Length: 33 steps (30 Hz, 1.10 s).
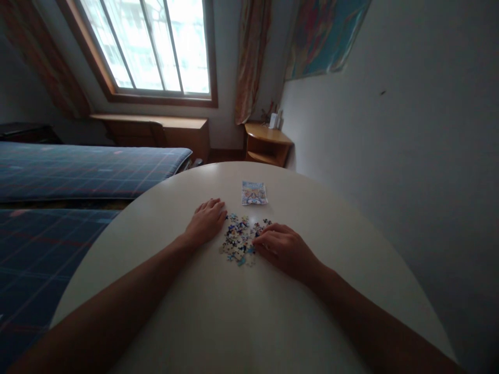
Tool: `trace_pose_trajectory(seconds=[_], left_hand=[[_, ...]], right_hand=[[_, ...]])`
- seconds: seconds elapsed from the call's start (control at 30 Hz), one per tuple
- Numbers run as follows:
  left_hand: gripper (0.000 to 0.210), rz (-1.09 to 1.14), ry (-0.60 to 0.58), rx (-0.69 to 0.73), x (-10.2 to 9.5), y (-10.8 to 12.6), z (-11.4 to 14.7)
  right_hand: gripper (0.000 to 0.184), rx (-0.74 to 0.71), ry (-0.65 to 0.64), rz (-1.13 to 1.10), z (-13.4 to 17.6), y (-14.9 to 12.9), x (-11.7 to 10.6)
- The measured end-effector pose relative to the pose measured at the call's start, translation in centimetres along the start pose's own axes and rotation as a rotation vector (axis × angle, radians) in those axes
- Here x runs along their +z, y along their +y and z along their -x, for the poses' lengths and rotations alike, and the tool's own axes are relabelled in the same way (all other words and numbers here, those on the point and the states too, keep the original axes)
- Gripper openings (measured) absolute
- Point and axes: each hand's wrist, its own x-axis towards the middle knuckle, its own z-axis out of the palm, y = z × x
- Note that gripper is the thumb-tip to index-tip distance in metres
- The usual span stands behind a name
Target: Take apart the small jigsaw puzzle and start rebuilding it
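From my head camera, I see the jigsaw pieces (237, 239) lying in a loose, overlapping heap on the round white table (331, 218), between my two hands. My left hand (206, 222) rests palm down at the heap's left edge, its fingers stretched out and nearly together, gripping nothing that I can see; its thumb side lies right beside the nearest pieces. My right hand (286, 250) is at the heap's right side, fingers curled and the tips drawn narrow over a few pieces; whether one is pinched between them I cannot tell. As I judge it, working through these pieces calls for a light touch: they look thin and flat, so pressing straight down would pin them, while sliding one outward to bare table should free an edge for finger and thumb. I would take from the rim rather than dig into the middle, where tabs may snag, and let my left hand serve as a soft wall. The small printed sheet (253, 192) lies just beyond the heap, apart from both hands, leaving its picture easy to glance at.
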Motion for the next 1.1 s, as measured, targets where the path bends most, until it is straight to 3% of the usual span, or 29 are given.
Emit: trace_pose_trajectory(seconds=[0.17, 0.27, 0.37, 0.57, 0.93, 1.1], left_hand=[[0.039, -0.011, -0.007, 0.002, -0.1, 0.1, 0.0], [0.039, -0.012, -0.011, 0.002, -0.2, 0.1, 0.0], [0.038, -0.013, -0.011, -0.001, -0.2, 0.2, 0.0], [0.039, -0.009, -0.002, -0.007, -0.2, 0.4, 0.1], [0.039, -0.016, -0.012, -0.004, -0.6, 0.6, 0.1], [0.04, -0.009, -0.015, -0.01, -0.6, 0.6, 0.1]], right_hand=[[0.01, 0.25, 0.078, -0.114, 0.2, 0.6, 0.6], [0.008, 0.309, 0.065, -0.103, 0.2, 0.9, 0.6], [0.004, 0.23, 0.05, -0.087, 0.2, 0.8, 0.3], [0.014, -0.108, -0.11, -0.151, 0.4, -0.2, 0.1], [0.012, -0.158, -0.145, -0.137, 0.4, 0.0, -0.3], [0.008, -0.123, -0.103, -0.147, 0.3, -0.2, -0.3]])
